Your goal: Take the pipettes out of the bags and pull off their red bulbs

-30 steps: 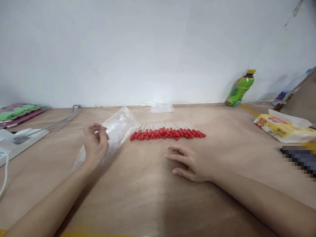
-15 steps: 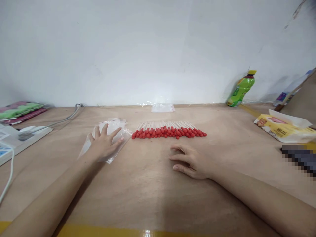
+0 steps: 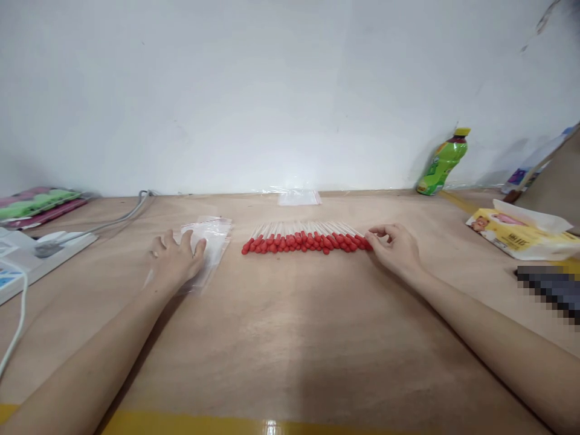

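A row of thin white sticks with red tips (image 3: 308,239) lies across the middle of the wooden table (image 3: 290,338). My right hand (image 3: 395,249) is at the row's right end, thumb and fingers pinching at the last red tips. My left hand (image 3: 174,261) lies flat with fingers spread on a clear plastic bag (image 3: 209,241) left of the row.
Another clear bag (image 3: 298,197) lies by the wall behind the sticks. A green bottle (image 3: 441,162) leans at the back right, near a yellow tissue pack (image 3: 521,234). A power strip with cables (image 3: 40,248) and a pink-green item (image 3: 36,203) sit at the left.
My left hand laid the plastic bag down and flattened on it. My right hand left the table's middle and moved up to the right end of the stick row.
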The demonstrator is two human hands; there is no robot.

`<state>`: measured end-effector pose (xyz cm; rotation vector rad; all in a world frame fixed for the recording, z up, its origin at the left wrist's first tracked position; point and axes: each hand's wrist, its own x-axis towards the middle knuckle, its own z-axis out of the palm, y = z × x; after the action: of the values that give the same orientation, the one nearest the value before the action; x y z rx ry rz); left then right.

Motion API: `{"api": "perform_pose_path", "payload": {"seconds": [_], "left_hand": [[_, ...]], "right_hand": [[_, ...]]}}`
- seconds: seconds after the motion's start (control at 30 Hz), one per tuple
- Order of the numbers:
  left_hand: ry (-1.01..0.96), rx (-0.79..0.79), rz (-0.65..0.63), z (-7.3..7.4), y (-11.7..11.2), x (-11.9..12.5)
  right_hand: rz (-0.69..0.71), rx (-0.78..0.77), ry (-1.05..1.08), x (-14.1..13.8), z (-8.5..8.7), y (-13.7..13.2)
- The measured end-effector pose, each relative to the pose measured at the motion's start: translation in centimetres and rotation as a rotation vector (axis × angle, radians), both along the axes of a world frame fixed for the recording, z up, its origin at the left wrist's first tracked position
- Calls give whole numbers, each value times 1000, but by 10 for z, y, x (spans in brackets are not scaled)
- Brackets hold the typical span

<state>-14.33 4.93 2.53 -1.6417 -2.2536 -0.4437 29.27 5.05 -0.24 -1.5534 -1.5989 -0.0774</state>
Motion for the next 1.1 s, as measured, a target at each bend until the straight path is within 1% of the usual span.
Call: {"api": "perform_pose_path", "payload": {"seconds": [0.07,0.1,0.17,0.23,0.3,0.4,0.5,0.6,0.7,0.77,0.83,0.9,1.0,1.1], "left_hand": [[85,138,-53,5,-6,9],[124,211,-105,6,-9,16],[156,338,-229,8,-18,31],[145,395,-395,4,-26,50],[99,408,-586,-2,-34,67],[44,340,-832,-12,-41,86],[7,278,-997,-17,-43,93],[-37,248,-1070,-16,-42,94],[-72,270,-1120,-13,-43,95],[-62,320,-1142,-10,-46,98],[-28,371,-1152,-8,-48,100],[6,387,-1170,-8,-48,103],[12,361,-1246,-13,-47,111],[-26,342,-1331,-19,-44,122]], "right_hand": [[-30,-79,2,6,-5,4],[-36,-103,0,7,-6,5],[-33,-126,-7,5,-8,5],[-28,-131,-20,2,-8,4],[-33,-127,-33,0,-9,5],[-45,-91,-56,0,-11,8],[-59,16,-29,1,-12,9],[-11,151,63,-3,-11,5],[121,209,121,-17,-9,-8],[267,210,46,-31,-6,-21],[433,205,-92,-46,-3,-34],[566,201,-209,-59,0,-44],[666,209,-290,-70,1,-51],[679,210,-284,-73,1,-51]]}}
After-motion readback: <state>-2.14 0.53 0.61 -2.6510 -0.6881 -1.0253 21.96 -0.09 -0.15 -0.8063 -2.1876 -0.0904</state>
